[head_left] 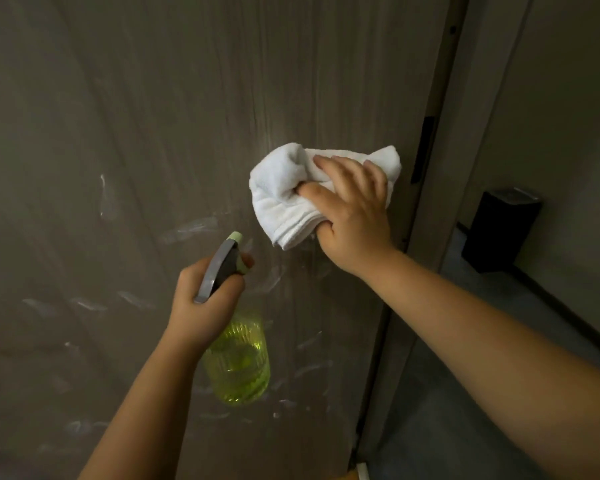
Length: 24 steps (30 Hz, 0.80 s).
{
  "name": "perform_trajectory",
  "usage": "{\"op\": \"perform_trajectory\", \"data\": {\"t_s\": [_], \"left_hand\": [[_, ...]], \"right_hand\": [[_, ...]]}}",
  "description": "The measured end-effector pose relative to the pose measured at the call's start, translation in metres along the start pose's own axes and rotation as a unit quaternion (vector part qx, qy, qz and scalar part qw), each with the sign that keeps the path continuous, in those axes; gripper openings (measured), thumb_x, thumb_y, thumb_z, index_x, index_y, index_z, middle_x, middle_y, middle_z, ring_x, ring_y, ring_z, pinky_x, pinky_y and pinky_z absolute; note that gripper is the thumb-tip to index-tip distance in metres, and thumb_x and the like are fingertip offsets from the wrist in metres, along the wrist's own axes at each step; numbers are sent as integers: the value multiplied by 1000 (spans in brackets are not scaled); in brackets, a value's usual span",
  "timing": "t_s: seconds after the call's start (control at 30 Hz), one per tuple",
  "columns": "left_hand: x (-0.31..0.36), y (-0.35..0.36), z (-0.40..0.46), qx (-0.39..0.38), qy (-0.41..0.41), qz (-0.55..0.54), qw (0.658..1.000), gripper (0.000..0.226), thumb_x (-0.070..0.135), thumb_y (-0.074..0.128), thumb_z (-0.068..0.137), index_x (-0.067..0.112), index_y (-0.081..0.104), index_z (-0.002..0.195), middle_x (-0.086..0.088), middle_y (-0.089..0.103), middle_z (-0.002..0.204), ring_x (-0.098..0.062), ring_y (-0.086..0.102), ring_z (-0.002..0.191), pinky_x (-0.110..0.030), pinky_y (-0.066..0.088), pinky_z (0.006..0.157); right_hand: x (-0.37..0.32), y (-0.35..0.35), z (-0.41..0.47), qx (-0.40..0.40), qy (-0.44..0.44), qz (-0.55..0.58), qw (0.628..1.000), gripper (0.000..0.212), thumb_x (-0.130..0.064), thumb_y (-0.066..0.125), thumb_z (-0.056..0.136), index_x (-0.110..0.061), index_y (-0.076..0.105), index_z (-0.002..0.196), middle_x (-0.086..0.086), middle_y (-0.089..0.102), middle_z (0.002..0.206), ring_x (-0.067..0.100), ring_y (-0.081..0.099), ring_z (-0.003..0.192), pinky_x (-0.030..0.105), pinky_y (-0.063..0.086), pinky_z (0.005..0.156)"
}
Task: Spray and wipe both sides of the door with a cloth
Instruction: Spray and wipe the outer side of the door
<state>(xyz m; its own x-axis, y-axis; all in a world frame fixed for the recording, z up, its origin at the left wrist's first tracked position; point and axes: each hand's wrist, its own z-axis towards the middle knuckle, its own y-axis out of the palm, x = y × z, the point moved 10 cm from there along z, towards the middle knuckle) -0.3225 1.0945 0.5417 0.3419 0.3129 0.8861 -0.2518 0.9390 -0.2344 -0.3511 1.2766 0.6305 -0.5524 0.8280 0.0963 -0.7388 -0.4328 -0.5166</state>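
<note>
A grey-brown wood-grain door point(153, 116) fills most of the head view, with wet streaks across its lower half. My right hand point(352, 213) presses a bunched white cloth point(288, 195) against the door near its right edge, fingers curled into the folds. My left hand point(205, 299) grips the neck of a yellow-green spray bottle point(238, 365) with a grey trigger head, held just in front of the door below the cloth. The nozzle points up toward the door.
The door's edge with a dark latch plate point(421, 150) runs down the right. Beyond it stand the door frame point(465, 133), a wall, a grey floor point(465, 393) and a black bin point(499, 230).
</note>
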Motion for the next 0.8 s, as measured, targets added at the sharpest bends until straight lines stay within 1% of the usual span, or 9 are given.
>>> {"op": "perform_trajectory", "data": {"t_s": [0.07, 0.17, 0.3, 0.4, 0.5, 0.57, 0.67, 0.73, 0.8], "left_hand": [[0, -3, 1, 7, 2, 12, 1000, 24, 15, 54, 72, 26, 71, 85, -32, 57, 75, -16, 48, 56, -21, 37, 49], [1, -7, 1, 15, 5, 18, 1000, 24, 13, 53, 73, 19, 70, 89, -36, 55, 75, -17, 46, 58, -17, 35, 48], [5, -9, 0, 24, 12, 24, 999, 24, 10, 52, 73, 15, 70, 89, -35, 51, 69, -17, 43, 56, -19, 34, 47], [8, -10, -2, 30, 16, 43, 998, 24, 9, 52, 74, 14, 69, 90, -37, 52, 73, -16, 44, 56, -19, 34, 48], [6, -10, -5, 35, 7, 49, 998, 23, 11, 52, 75, 10, 69, 90, -37, 55, 78, -18, 46, 60, -23, 35, 51], [8, -9, -8, 37, 9, 50, 998, 23, 11, 52, 74, 7, 69, 90, -38, 55, 78, -17, 45, 58, -23, 35, 50], [11, -7, -11, 35, 12, 40, 999, 23, 10, 53, 74, 12, 70, 90, -38, 56, 79, -16, 46, 55, -20, 36, 47], [11, -7, -11, 36, 10, 37, 999, 24, 12, 54, 74, 16, 71, 90, -38, 59, 84, -17, 48, 57, -20, 37, 48], [11, -7, -10, 35, 10, 42, 998, 24, 13, 54, 73, 20, 71, 90, -38, 61, 88, -17, 49, 57, -20, 37, 49]], "right_hand": [[-3, 3, -6, 22, -14, -7, 1000, 26, -19, 58, 85, -21, 70, 108, 10, 60, 127, 32, 49, 119, 48, 30, 101], [-5, 13, -25, 29, -39, -12, 999, 25, -18, 58, 82, -22, 71, 103, 9, 62, 126, 32, 50, 115, 46, 30, 97], [-7, 43, -73, -12, -74, -26, 997, 29, -17, 53, 82, -24, 73, 102, 6, 62, 128, 28, 47, 117, 44, 28, 98], [-7, 62, -104, -47, -103, -39, 993, 32, -14, 51, 83, -25, 72, 104, 5, 61, 130, 28, 47, 120, 46, 29, 100], [-5, 65, -111, -55, -117, -43, 991, 30, -12, 55, 83, -25, 72, 104, 5, 62, 129, 28, 48, 119, 47, 30, 100], [-4, 56, -100, -48, -97, -26, 994, 29, -14, 55, 82, -24, 72, 102, 5, 63, 127, 28, 48, 117, 46, 29, 98], [6, 27, -67, -10, -23, -7, 1000, 35, -19, 50, 80, -24, 72, 106, 7, 63, 124, 30, 49, 110, 41, 28, 89], [14, 5, -39, 23, 4, -21, 1000, 39, -18, 54, 74, -24, 71, 108, 8, 62, 125, 28, 46, 108, 38, 26, 85], [24, -14, -12, 46, 15, -26, 998, 42, -18, 55, 72, -24, 70, 111, 8, 61, 125, 27, 42, 108, 36, 25, 84]]}}
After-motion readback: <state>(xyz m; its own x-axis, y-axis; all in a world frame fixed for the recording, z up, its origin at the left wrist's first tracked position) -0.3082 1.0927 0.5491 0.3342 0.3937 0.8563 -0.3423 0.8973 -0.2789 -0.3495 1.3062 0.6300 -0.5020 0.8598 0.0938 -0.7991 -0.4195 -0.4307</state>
